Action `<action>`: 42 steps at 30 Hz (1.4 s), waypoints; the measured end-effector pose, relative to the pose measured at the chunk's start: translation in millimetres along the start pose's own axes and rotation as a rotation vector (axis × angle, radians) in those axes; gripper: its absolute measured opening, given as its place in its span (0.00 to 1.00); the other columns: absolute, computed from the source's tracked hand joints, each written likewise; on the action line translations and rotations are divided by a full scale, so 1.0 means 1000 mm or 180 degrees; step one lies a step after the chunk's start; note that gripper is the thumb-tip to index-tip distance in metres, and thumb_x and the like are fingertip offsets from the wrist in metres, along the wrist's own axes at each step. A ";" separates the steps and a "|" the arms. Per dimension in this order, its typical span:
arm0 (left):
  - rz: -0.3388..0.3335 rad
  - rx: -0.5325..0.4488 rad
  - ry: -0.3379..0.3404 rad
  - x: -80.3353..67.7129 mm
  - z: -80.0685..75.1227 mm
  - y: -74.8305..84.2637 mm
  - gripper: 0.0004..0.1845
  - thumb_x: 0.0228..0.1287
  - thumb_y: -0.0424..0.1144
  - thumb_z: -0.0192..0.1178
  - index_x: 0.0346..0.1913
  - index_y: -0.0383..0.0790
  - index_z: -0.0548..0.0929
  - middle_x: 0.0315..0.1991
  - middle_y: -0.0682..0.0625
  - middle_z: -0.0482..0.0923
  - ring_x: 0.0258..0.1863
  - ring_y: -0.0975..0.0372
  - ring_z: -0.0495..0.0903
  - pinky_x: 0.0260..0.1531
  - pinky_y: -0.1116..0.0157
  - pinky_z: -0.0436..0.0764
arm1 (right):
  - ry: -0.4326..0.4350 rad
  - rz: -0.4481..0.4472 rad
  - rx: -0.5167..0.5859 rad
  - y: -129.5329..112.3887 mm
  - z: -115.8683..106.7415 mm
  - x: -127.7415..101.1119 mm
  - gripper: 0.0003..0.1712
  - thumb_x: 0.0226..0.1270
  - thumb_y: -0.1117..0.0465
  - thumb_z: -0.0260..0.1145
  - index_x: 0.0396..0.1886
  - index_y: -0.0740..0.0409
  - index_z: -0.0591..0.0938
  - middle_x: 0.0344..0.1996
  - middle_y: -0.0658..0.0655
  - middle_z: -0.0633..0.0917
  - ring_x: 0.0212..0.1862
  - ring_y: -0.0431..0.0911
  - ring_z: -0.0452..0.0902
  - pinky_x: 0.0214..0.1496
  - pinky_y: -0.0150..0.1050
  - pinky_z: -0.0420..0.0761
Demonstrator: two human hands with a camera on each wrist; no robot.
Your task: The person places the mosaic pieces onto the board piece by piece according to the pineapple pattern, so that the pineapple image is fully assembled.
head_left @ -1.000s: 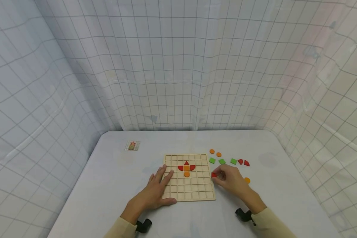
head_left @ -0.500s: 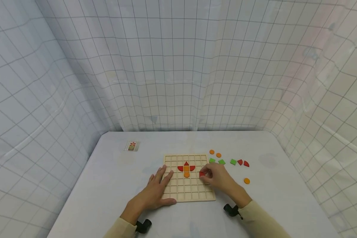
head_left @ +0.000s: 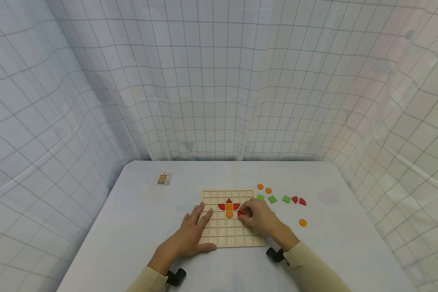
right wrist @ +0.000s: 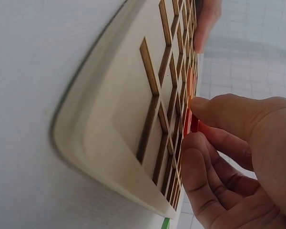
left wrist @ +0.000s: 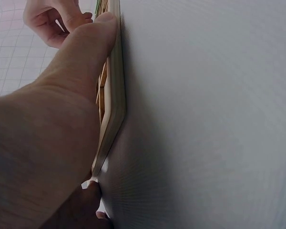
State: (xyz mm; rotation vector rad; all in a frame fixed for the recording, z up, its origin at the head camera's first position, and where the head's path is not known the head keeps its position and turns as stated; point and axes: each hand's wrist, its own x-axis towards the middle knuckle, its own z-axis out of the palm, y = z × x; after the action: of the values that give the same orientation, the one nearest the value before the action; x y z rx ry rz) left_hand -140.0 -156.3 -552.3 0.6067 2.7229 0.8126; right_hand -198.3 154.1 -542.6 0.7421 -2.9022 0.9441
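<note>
While pinched, red piece (head_left: 241,212) sits between both hands.

Open table (head_left: 138,227) lies left of the wooden grid board (head_left: 222,239). The left hand (head_left: 191,233) blocks the board's left edge, the right hand (head_left: 259,217) covers its right cells, and loose coloured pieces (head_left: 286,198) clutter the table to the right.

— Legible text, labels, brands, numbers, signs?
— None readable anywhere. Small card (head_left: 162,179) at far left of table (head_left: 138,227): coloured picture on a grid only, too small to show any lettering. Wooden grid board (head_left: 219,235): plain, unmarked. Loose coloured pieces (head_left: 286,198): unmarked.
</note>
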 end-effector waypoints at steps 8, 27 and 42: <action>0.0022 -0.0005 0.0003 -0.001 0.000 -0.001 0.64 0.69 0.66 0.82 0.96 0.42 0.59 0.98 0.32 0.41 0.98 0.33 0.45 0.92 0.25 0.50 | -0.0034 0.0053 0.0037 0.001 0.005 0.004 0.07 0.76 0.61 0.84 0.47 0.57 0.95 0.39 0.48 0.90 0.40 0.37 0.80 0.44 0.29 0.84; 0.0024 0.0017 0.0014 -0.001 -0.001 0.002 0.64 0.69 0.65 0.82 0.96 0.41 0.59 0.98 0.32 0.42 0.97 0.33 0.46 0.92 0.25 0.50 | -0.0101 0.0050 0.0152 -0.005 0.007 0.008 0.02 0.78 0.65 0.81 0.46 0.58 0.96 0.37 0.49 0.91 0.36 0.36 0.79 0.40 0.28 0.82; 0.0024 0.0037 -0.0019 -0.001 0.000 -0.001 0.64 0.70 0.67 0.81 0.96 0.43 0.58 0.98 0.33 0.41 0.98 0.33 0.45 0.93 0.26 0.51 | -0.0164 0.0059 0.0193 -0.001 0.006 0.007 0.03 0.78 0.65 0.82 0.47 0.59 0.96 0.37 0.49 0.91 0.37 0.36 0.80 0.41 0.29 0.83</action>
State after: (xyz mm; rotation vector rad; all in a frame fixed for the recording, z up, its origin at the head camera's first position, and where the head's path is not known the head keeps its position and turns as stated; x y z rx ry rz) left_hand -139.0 -157.4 -552.4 0.6211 2.7234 0.7959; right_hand -203.0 147.0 -545.6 0.7553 -2.9416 1.0344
